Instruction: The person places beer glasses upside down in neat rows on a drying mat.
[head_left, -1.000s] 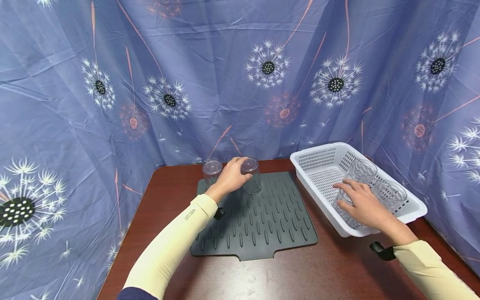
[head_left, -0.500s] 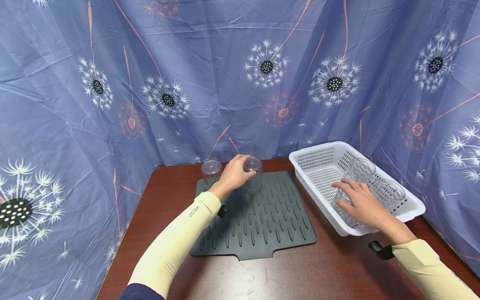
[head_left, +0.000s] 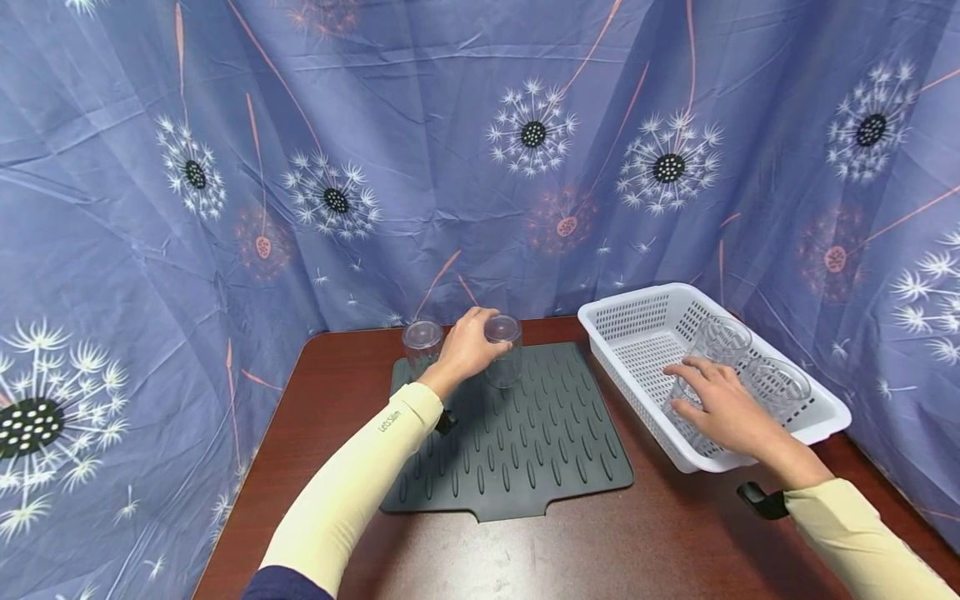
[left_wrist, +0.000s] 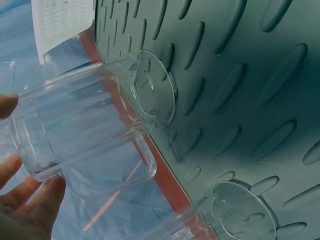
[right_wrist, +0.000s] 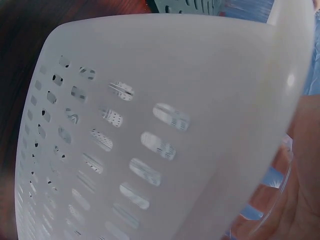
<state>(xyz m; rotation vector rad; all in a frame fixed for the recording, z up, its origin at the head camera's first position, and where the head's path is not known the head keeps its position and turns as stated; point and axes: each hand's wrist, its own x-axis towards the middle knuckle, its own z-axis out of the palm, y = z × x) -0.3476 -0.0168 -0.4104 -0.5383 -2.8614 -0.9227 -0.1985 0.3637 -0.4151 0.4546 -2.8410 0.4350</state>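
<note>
My left hand (head_left: 467, 346) grips a clear glass mug (head_left: 510, 367) near its upturned base. In the left wrist view this mug (left_wrist: 80, 120) stands mouth down at the grey ridged mat (left_wrist: 210, 105), its handle turned toward the curtain. Left of the hand, a second upside-down mug (head_left: 422, 337) stands on the mat's back corner. Over the white basket (head_left: 626, 392), my right hand (head_left: 723, 408) curves its thumb and fingers round another clear glass (head_left: 681, 393). The right wrist view shows mostly the basket's wall, with part of that glass (right_wrist: 286, 182) against the palm.
Two more clear glass mugs (head_left: 722, 337) lie on the basket's right side. The mat covers the middle of the brown table (head_left: 585, 554). A blue dandelion-print curtain (head_left: 450, 167) hangs behind the table and along both sides.
The left hand and its mug have shifted slightly right across the mat's back, then almost stopped. My right hand keeps its place in the basket.
</note>
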